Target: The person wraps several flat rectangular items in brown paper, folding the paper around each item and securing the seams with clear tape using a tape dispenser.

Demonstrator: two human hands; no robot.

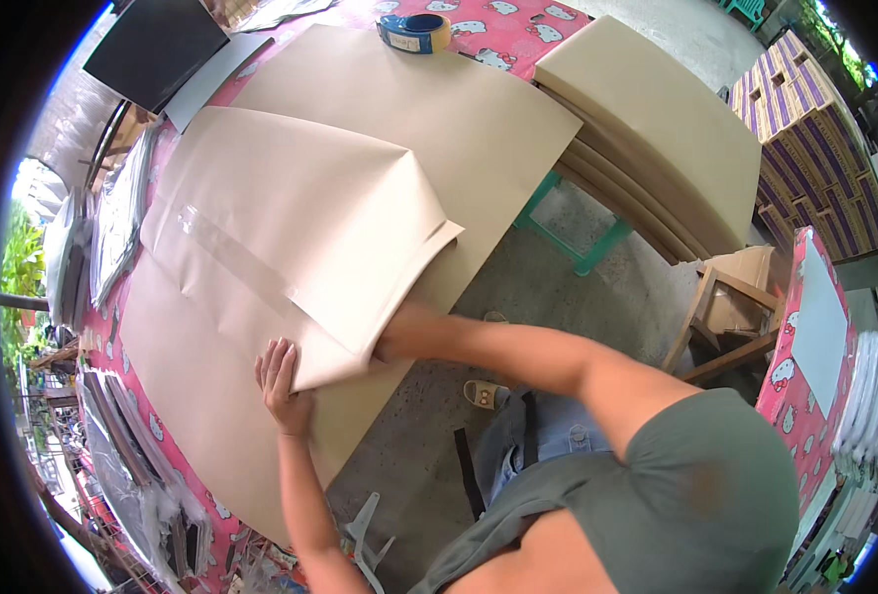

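A large brown kraft paper sleeve (291, 198), folded over and taped along a seam, lies on a flat sheet of brown paper (488, 119). My left hand (281, 381) rests flat by the sleeve's near left corner, fingers stretched out against the paper. Through the sleeve's opening on the right goes my right hand (396, 334); the paper covers its fingers. A strip of clear tape (231, 252) runs slantwise across the sleeve.
At the far edge sits a tape roll (414, 35) on the pink patterned tablecloth (503, 20). Stacked brown packages (657, 119) stand right, above a green stool (587, 247). A wooden frame (721, 317) and stacked cartons (815, 148) are farther right. Wrapped flat goods (122, 218) line the left.
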